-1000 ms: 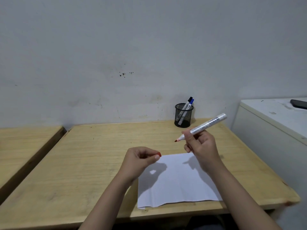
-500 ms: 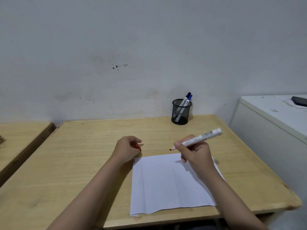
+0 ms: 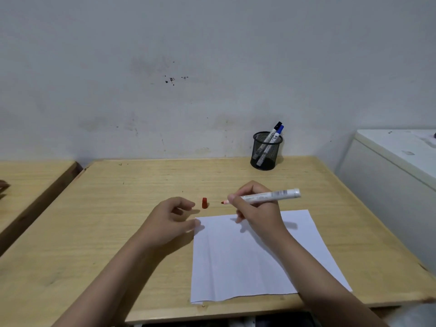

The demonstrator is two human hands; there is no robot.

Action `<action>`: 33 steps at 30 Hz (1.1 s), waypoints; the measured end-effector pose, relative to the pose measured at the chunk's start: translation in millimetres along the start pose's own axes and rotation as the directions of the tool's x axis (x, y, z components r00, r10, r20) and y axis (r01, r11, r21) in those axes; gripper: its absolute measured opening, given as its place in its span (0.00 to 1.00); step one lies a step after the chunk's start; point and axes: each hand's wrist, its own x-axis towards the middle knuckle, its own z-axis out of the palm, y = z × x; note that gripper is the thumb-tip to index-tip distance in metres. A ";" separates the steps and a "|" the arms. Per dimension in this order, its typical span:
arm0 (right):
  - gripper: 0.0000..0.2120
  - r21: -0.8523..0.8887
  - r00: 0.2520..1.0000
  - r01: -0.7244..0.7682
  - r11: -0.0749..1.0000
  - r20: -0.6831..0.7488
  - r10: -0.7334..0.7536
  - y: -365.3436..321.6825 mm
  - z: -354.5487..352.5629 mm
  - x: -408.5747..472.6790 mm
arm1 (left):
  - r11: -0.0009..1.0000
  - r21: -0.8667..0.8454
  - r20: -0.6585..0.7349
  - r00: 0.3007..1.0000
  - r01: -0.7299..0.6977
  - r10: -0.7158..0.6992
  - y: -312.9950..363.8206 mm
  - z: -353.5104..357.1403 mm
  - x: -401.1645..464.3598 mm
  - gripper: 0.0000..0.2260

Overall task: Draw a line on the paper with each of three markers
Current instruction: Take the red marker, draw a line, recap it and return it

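A white sheet of paper (image 3: 250,260) lies on the wooden table (image 3: 118,232), blank as far as I can see. My right hand (image 3: 256,208) grips an uncapped red marker (image 3: 271,196), its red tip pointing left just beyond the paper's far edge. The marker's red cap (image 3: 204,203) stands upright on the table, left of the tip. My left hand (image 3: 169,219) rests beside the cap with fingers loosely apart, holding nothing, a fingertip touching the paper's far left corner. A black mesh pen holder (image 3: 265,152) at the back holds a black-capped marker (image 3: 271,135) and a blue-capped marker (image 3: 278,133).
A second wooden table (image 3: 28,185) stands to the left across a narrow gap. A white cabinet (image 3: 389,175) stands against the table's right side. The grey wall (image 3: 212,67) runs right behind the table.
My left hand carried the red cap down to the table, set it upright and let go. My right hand lowered the marker toward the paper's far edge.
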 end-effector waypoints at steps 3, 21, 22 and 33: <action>0.11 0.067 0.997 -0.072 0.995 0.035 0.070 5.2 22.5 8.0 | 0.984 0.171 0.050 0.998 -0.052 0.044 -8.1 -2.5 -10.1 0.21; 0.15 0.001 0.976 -0.195 0.981 -0.100 0.194 39.3 54.9 10.6 | 0.899 0.385 0.017 0.975 -0.210 0.220 -25.7 5.3 -6.6 0.21; 0.15 0.002 0.975 -0.200 0.980 -0.097 0.199 39.6 55.3 10.7 | 0.898 0.385 0.022 0.975 -0.212 0.220 -26.9 5.4 -5.8 0.22; 0.14 -0.010 0.974 -0.224 0.975 -0.048 0.223 43.0 55.4 15.3 | 0.899 0.388 0.003 0.976 -0.203 0.219 -28.8 5.0 -3.7 0.22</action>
